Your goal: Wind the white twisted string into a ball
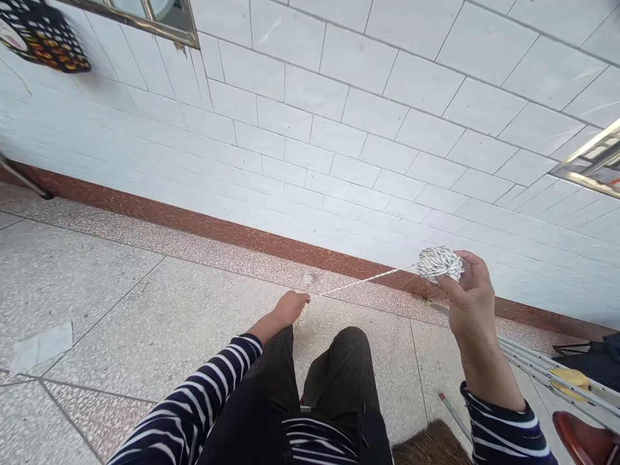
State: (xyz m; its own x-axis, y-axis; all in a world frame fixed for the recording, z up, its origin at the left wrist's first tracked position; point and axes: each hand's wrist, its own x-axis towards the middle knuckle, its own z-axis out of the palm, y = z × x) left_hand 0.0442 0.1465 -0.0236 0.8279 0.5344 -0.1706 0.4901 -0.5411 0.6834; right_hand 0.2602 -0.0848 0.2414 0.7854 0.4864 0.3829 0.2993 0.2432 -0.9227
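My right hand (472, 307), raised on the right, holds a ball of white cord with dark flecks (440, 263) between its thumb and fingers. A taut strand of cord (361, 281) slants down from the ball to my left hand (289, 308), which is closed on it above my knees. A small round whitish piece (309, 278) shows just beyond my left fingers; whether it hangs or lies on the floor I cannot tell. Some loose cord seems to dangle below that hand, too fine to make out well.
In front stands a white tiled wall (329, 116) with a reddish baseboard (194, 219). Metal crutches (547, 371) with a yellow grip lie at the right, near a reddish-brown rounded object (584, 439). A brown bristly broom head (431, 445) is below. A pale sheet (42, 347) lies on the left floor.
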